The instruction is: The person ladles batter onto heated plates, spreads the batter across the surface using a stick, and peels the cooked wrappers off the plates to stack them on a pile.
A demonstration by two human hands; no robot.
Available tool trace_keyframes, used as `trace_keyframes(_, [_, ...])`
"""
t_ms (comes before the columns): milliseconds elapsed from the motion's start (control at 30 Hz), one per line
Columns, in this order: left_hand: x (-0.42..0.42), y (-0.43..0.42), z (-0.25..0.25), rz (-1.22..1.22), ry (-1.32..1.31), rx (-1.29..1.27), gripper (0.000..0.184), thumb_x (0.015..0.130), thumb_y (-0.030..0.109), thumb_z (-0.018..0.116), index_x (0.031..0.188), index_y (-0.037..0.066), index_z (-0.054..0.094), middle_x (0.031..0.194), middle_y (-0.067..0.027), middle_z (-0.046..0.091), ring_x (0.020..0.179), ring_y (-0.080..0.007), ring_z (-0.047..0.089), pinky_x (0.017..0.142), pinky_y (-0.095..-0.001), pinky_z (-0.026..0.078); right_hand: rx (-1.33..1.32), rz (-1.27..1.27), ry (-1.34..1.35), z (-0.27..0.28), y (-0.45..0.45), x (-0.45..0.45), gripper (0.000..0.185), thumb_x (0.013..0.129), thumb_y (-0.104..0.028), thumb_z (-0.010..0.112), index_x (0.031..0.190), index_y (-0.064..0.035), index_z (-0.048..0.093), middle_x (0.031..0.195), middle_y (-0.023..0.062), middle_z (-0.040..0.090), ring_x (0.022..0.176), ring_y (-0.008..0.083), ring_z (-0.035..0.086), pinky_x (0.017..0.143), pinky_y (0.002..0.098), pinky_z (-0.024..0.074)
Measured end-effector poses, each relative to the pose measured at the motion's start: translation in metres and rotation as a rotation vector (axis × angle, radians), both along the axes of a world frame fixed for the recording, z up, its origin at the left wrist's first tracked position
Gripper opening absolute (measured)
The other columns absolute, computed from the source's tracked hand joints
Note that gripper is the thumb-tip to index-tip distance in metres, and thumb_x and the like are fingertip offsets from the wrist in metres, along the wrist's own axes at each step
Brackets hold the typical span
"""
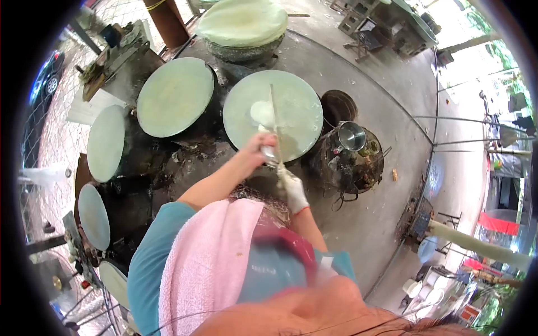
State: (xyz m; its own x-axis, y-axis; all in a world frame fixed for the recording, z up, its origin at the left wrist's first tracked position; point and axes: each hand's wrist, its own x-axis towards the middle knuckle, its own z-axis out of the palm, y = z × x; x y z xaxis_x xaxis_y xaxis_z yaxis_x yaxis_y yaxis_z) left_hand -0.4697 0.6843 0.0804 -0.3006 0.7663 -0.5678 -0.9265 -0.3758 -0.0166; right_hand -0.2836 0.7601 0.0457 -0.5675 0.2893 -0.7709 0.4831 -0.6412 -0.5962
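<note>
My left hand (262, 147) is bare and closed around the silvery handle of what looks like a ladle. Its round white end (262, 113) rests over the round pan (235, 120), which has a thin pale coating of batter on it. My right hand (292, 189) wears a whitish glove, and its fingers are wrapped round a long thin stick (274, 112). That stick reaches up across the pan, just right of the ladle. Both hands are close together at the pan's near edge.
More round pans with pale sheets (176, 96) curve along the left. A large pale stack (244, 22) sits on a round base at the back. To the right, a metal bowl (352, 136) stands on a blackened drum (364, 168), beside a dark bucket (339, 106).
</note>
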Motion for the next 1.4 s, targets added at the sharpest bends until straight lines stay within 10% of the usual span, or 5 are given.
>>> trace_keyframes(333, [-0.010,-0.145,0.083,0.223,0.017,0.690,0.037,0.102,0.019,0.028,0.113,-0.014,0.040,0.059,0.0023,0.041,0.037,-0.0058,0.041,0.042,-0.0246,0.026,0.408,0.349,0.194,-0.005,0.063,0.019,0.035,0.090,-0.008,0.060,0.124,-0.0002,0.057,0.109,0.0022,0.062,0.078,0.0029,0.054,0.066,0.0163,0.0438])
trace_keyframes(800, [-0.218,-0.531,0.090,0.368,0.906,-0.768,0.022,0.097,0.015,0.039,0.088,-0.003,0.047,0.058,0.0019,0.039,0.041,-0.0058,0.032,0.040,-0.0222,0.025,0.557,0.553,0.480,0.050,-0.227,-0.206,0.044,0.091,-0.006,0.059,0.132,0.0065,0.046,0.117,0.0052,0.059,0.092,0.0062,0.054,0.079,0.0193,0.0466])
trace_keyframes(967, [-0.301,-0.659,0.042,0.613,0.602,0.009,0.025,0.100,0.015,0.032,0.097,-0.007,0.046,0.059,0.0048,0.038,0.039,-0.0030,0.035,0.038,-0.0208,0.028,0.535,0.600,0.629,0.041,-0.398,-0.370,0.044,0.090,-0.009,0.061,0.129,0.0057,0.049,0.111,0.0082,0.063,0.096,0.0097,0.055,0.089,0.0253,0.0440])
trace_keyframes(1133, [-0.264,-0.728,0.045,0.768,0.554,0.391,0.028,0.100,0.017,0.034,0.104,-0.007,0.046,0.062,0.0061,0.038,0.036,-0.0019,0.036,0.038,-0.0199,0.029,0.314,0.634,0.429,0.073,-0.504,-0.415,0.036,0.092,-0.016,0.060,0.127,-0.0077,0.055,0.069,-0.0053,0.053,0.043,0.0014,0.037,0.037,0.0174,0.0282])
trace_keyframes(1400, [-0.156,-0.837,0.107,0.945,0.686,-0.876,0.029,0.099,0.021,0.043,0.088,-0.004,0.052,0.058,0.0012,0.038,0.040,-0.0065,0.033,0.038,-0.0227,0.024,0.181,1.025,0.422,0.017,-0.609,-0.428,0.043,0.091,-0.004,0.059,0.131,0.0033,0.048,0.115,0.0044,0.059,0.091,0.0057,0.055,0.074,0.0164,0.0446])
